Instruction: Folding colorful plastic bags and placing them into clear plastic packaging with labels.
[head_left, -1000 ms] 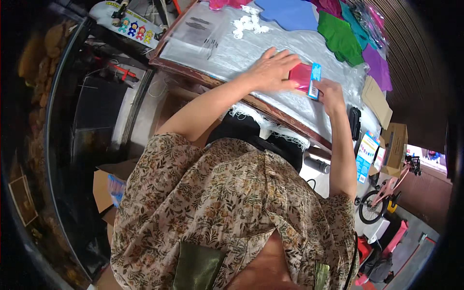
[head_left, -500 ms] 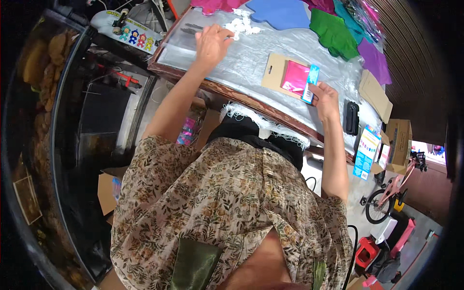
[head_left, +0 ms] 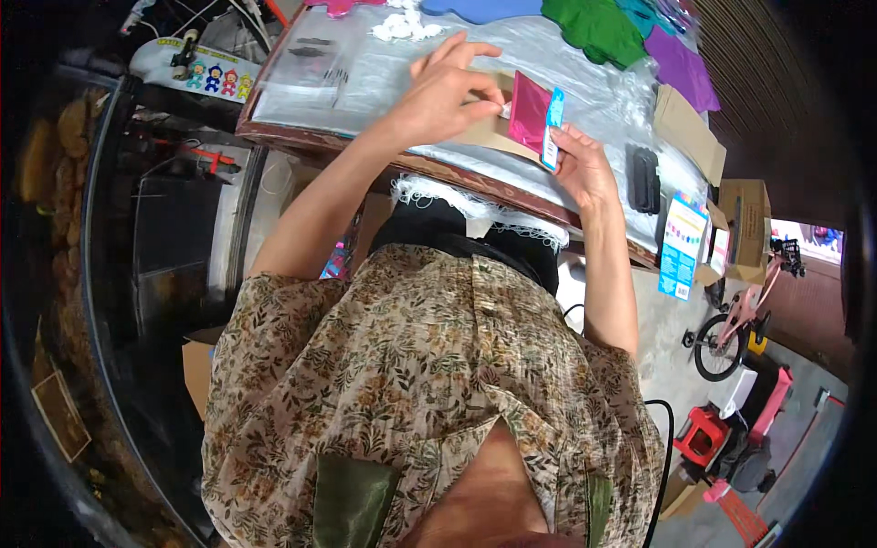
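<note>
At the far left, a pale skateboard [head_left: 208,71] with printed coloured figures stands beyond the worktop [head_left: 301,100], which has a dark reddish-brown edge and a film-like, shiny covering. A pink sheet piece [head_left: 340,7] lies at the rear edge of the worktop, followed by a loose pile of small white pieces [head_left: 405,27]. The left hand [head_left: 446,98] is positioned over the worktop, in front of this pile; its thumb and forefinger are pinched on a small white item [head_left: 506,110], the remaining fingers extended. A blue sheet piece [head_left: 484,8] lies behind. Below the left hand, a tan card [head_left: 498,137] rests on the worktop. A flat pink packet [head_left: 529,111] is located between the two hands, tilted above the tan card, with a blue-and-white strip [head_left: 554,119] along its right side. The right hand [head_left: 583,166] grips this strip between thumb and fingers. Behind it lies a green sheet piece [head_left: 594,33]. Further right, a black case [head_left: 644,179] rests on the worktop, near a purple sheet piece [head_left: 681,68] and tan card sheets [head_left: 690,135]. A cardboard box [head_left: 744,224] stands beyond the worktop's right end.
</note>
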A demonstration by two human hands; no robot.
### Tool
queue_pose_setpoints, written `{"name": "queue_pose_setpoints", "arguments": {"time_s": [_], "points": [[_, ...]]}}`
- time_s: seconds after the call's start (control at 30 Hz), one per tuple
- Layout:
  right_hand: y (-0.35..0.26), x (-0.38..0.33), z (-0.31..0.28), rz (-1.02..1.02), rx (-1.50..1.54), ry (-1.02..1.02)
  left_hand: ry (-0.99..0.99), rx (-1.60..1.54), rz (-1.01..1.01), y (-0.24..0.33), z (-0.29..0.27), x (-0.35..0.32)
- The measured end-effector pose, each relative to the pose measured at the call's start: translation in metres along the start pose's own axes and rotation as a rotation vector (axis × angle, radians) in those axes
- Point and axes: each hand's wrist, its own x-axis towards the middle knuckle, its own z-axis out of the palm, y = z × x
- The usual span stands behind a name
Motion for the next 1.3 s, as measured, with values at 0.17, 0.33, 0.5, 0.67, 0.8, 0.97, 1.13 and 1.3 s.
{"name": "queue_pose_setpoints", "arguments": {"time_s": [0.17,0.33,0.5,0.67,0.8,0.97,1.13,1.3], "points": [[-0.004,-0.012,0.013,-0.046,-0.014,-0.004,0.032,0.094,-0.031,0.022,0.007,0.012],[-0.009,-0.029,0.016,-0.127,-0.056,0.028,0.334,-0.350,-0.179,0.027,-0.002,0.004],[-0.013,-0.043,0.032,-0.257,-0.104,0.092,0.152,-1.316,-0.734,0.025,-0.001,-0.010],[-0.015,-0.050,0.032,-0.283,-0.275,0.132,-0.044,-1.304,-0.631,0.048,0.004,-0.015],[-0.017,-0.058,0.044,-0.299,-0.383,0.219,-0.031,-1.138,-0.670,0.049,0.010,-0.014],[-0.018,-0.064,0.048,-0.173,-0.346,0.240,0.008,-1.138,-0.719,0.050,0.016,-0.019],[-0.008,-0.064,0.038,-0.208,-0.291,0.219,0.052,-1.162,-0.748,0.045,0.025,-0.026],[0.005,-0.061,0.020,-0.201,-0.250,0.213,-0.072,-0.904,-0.593,0.025,-0.003,-0.036]]}}
